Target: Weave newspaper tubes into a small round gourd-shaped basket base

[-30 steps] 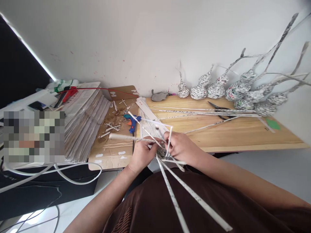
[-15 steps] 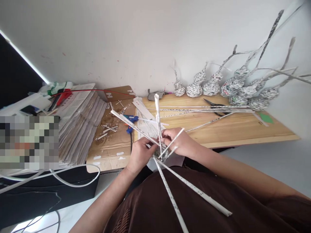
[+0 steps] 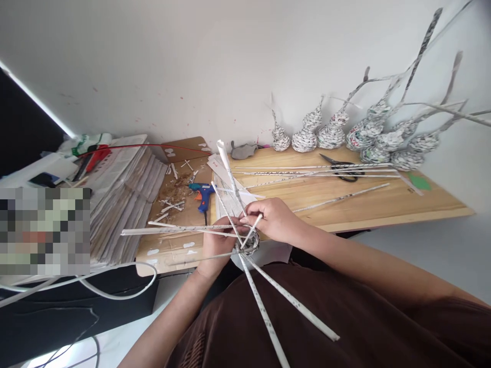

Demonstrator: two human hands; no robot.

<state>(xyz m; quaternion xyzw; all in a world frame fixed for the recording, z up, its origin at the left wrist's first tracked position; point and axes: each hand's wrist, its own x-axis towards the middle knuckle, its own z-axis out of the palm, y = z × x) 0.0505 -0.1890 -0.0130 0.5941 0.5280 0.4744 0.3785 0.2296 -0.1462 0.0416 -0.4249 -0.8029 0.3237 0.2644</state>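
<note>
A small woven paper piece [image 3: 251, 244] sits between my hands above my lap, with several rolled paper strips radiating from it. My left hand [image 3: 218, 245] is closed round its left side, fingers partly hidden behind the strips. My right hand [image 3: 270, 217] pinches a paper strip [image 3: 229, 171] near its lower end, at the top of the weave. Two long strips [image 3: 303, 305] point down over the brown clothing, and others stick out to the left across my left hand.
Behind lie loose paper strips [image 3: 341, 195], black scissors [image 3: 347, 176] and a blue glue gun [image 3: 205, 197]. Several woven gourd shapes [image 3: 305, 138] line the wall. Stacked paper [image 3: 130, 204] stands left, beside scraps on cardboard [image 3: 164, 255]. A white cable [image 3: 115, 294] loops lower left.
The woven piece has turned, so its upper strips lean further left and some now lie nearly level across my left hand. My right hand has shifted slightly left.
</note>
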